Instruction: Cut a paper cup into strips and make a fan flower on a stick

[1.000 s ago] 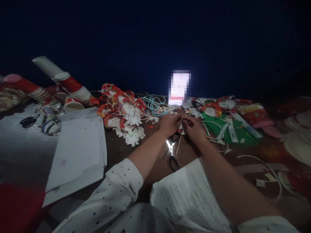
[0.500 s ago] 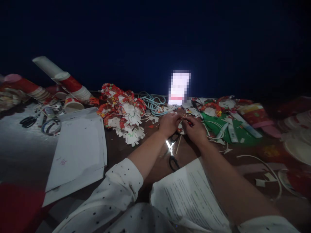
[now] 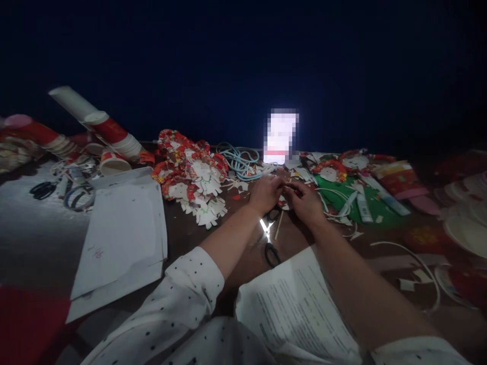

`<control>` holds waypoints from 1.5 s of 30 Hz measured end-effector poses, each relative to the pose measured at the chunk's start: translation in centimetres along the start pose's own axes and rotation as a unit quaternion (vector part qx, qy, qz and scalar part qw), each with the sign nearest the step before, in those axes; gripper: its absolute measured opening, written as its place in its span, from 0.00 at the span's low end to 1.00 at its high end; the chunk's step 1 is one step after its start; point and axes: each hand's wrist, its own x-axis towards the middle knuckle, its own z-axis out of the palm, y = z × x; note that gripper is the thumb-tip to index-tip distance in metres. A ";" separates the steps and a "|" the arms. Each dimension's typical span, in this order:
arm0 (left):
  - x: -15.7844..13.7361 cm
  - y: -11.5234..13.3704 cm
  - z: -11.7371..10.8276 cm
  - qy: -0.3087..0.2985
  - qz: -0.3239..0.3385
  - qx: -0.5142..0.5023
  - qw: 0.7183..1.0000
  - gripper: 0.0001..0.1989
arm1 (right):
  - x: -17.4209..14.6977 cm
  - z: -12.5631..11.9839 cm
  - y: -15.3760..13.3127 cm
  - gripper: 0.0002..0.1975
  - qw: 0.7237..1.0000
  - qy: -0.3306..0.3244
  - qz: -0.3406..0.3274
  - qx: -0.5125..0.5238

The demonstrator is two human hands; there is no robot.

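My left hand (image 3: 265,193) and my right hand (image 3: 306,204) meet above the middle of the table, fingers curled and pinched together. What they pinch is small and mostly hidden. A bit of red shows at the fingertips, and a red-and-white piece (image 3: 282,203) lies just under them; whether it is held I cannot tell. Close below the hands, black-handled scissors (image 3: 267,232) lie with their blades reflecting light. A thin stick (image 3: 279,225) rests beside the scissors. A printed sheet (image 3: 289,304) lies between my forearms.
A lit, blurred phone screen (image 3: 280,137) stands behind the hands. Red-and-white paper crafts (image 3: 205,177) pile up at left, near a light-blue cord (image 3: 239,162). White sheets (image 3: 122,238) and paper cups (image 3: 114,163) lie further left. Tubes (image 3: 364,208) rest on a green sheet (image 3: 331,190) at right.
My fingertips have shifted slightly against each other, and the right fingers sit a little closer to the left. Everything else on the table stays where it was.
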 end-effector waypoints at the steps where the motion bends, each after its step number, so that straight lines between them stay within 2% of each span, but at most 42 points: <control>1: 0.0 0.0 -0.1 -0.004 -0.001 -0.004 1.000 0.07 | 0.0 0.0 -0.1 0.15 1.000 0.000 0.002 0.000; 8: 0.0 0.0 -0.3 -0.012 0.014 -0.091 0.996 0.09 | 0.0 0.0 0.1 0.13 1.000 0.022 0.022 0.001; 13: 0.0 -0.3 -0.3 -0.022 -0.011 -0.162 0.986 0.11 | 0.0 0.0 0.2 0.13 0.999 0.032 0.021 0.000; 22: -0.2 -0.7 0.1 -0.001 -0.061 -0.154 0.986 0.11 | -0.1 -0.1 0.0 0.12 0.999 0.027 0.029 -0.003; 30: 0.0 -1.0 0.6 0.008 -0.037 -0.176 0.984 0.09 | 0.0 -0.2 0.1 0.14 1.000 0.019 0.012 0.019; 38: 0.0 -1.0 0.5 0.014 -0.036 -0.172 0.984 0.09 | -0.1 -0.1 -0.1 0.18 0.999 0.007 -0.026 0.016; 45: 0.0 -1.0 0.6 0.020 -0.030 -0.157 0.987 0.09 | -0.6 -0.1 0.2 0.29 0.999 0.015 -0.030 -0.024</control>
